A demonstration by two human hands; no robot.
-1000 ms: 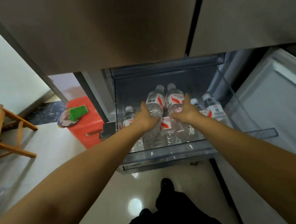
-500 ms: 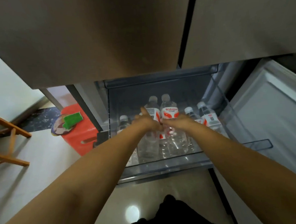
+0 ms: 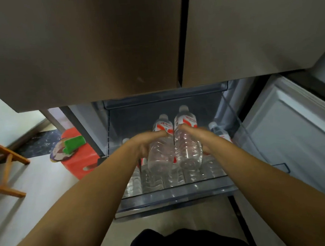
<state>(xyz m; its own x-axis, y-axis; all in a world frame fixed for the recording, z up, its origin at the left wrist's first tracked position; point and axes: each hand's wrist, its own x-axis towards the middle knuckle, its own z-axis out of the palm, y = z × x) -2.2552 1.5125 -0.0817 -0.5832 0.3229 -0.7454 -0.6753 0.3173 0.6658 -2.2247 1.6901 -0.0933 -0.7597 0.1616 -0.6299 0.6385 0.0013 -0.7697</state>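
Two clear water bottles with red and white labels are raised side by side above an open fridge drawer [image 3: 174, 197]. My left hand [image 3: 144, 145] grips the left bottle [image 3: 160, 151] around its middle. The right bottle [image 3: 187, 146] is gripped the same way by my right hand [image 3: 201, 137]. Several more water bottles [image 3: 152, 179] stand upright in the clear drawer below them, and one bottle [image 3: 217, 130] shows at the right behind my right hand.
Closed upper fridge doors [image 3: 113, 39] overhang the drawer. The lower fridge door [image 3: 297, 132] stands open at the right. A red plastic stool [image 3: 78, 163] with a green sponge [image 3: 72, 143] is on the floor left of the fridge. A wooden chair [image 3: 1, 163] stands at far left.
Both hands closed around a bottle each and lifted the two bottles up out of the drawer, towards me.
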